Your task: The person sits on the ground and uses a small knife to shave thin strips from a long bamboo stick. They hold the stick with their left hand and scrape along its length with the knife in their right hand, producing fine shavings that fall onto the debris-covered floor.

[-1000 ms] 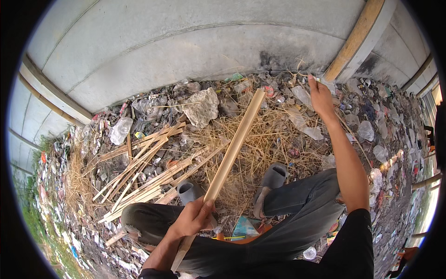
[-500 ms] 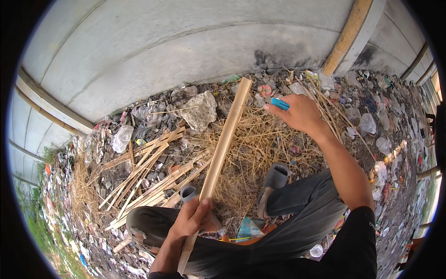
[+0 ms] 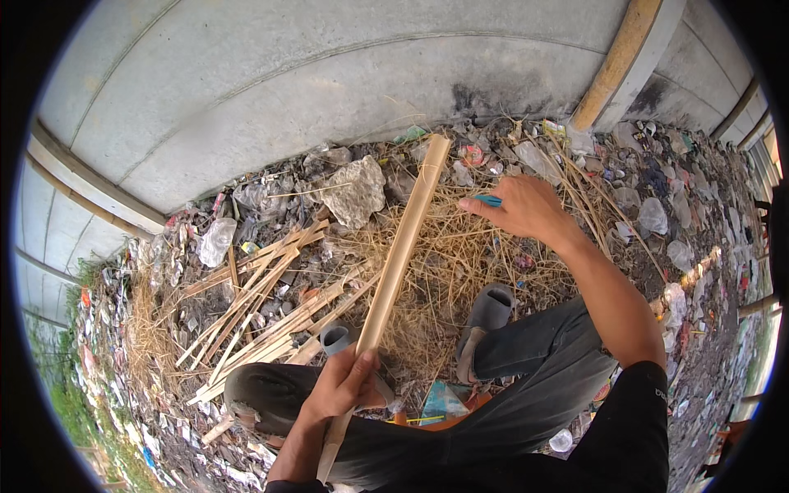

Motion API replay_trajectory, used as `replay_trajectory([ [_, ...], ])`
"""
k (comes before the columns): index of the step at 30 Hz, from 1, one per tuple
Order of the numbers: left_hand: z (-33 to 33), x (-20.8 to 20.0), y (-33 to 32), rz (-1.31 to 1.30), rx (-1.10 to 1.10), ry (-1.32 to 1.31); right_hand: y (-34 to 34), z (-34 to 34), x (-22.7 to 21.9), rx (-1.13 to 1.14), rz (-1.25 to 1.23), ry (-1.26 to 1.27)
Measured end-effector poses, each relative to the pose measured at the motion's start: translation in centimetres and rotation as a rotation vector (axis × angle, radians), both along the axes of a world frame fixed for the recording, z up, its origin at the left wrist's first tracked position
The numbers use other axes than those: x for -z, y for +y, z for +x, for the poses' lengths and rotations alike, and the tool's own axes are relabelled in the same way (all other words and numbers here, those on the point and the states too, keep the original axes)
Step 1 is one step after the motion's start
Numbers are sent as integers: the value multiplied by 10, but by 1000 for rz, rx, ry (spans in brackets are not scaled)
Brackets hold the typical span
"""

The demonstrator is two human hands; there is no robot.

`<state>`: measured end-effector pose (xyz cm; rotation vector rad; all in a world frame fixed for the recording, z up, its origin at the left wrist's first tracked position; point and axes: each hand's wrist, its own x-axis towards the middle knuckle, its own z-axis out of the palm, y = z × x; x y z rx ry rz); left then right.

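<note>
A grey concrete wall (image 3: 329,107) rose behind littered ground strewn with dry straw (image 3: 460,255). At the left lay a heap of split sticks (image 3: 255,304) and a rock (image 3: 353,191). The left hand (image 3: 345,384) stayed wrapped around the lower end of the long bamboo pole (image 3: 400,251), which slanted up toward the wall. The right hand (image 3: 519,207), pinching a small blue tool (image 3: 488,200), had drawn back closer to the pole since a second earlier.
</note>
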<state>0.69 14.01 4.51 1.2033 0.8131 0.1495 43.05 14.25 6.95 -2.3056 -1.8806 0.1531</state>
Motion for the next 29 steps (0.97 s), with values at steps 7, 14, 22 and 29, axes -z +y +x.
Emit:
replay_trajectory([
  [7, -2, 1, 3, 177, -8, 4, -14, -39, 5, -248, -24, 17],
  [14, 4, 4, 7, 139, -134, -43, -15, -78, 8, -216, -12, 393],
  [22, 15, 3, -1, 33, 51, -69, -1, -76, -9, -76, 396, 644],
  [29, 21, 11, -8, 59, 232, -100, 6, -58, 8, 180, 54, 1451],
])
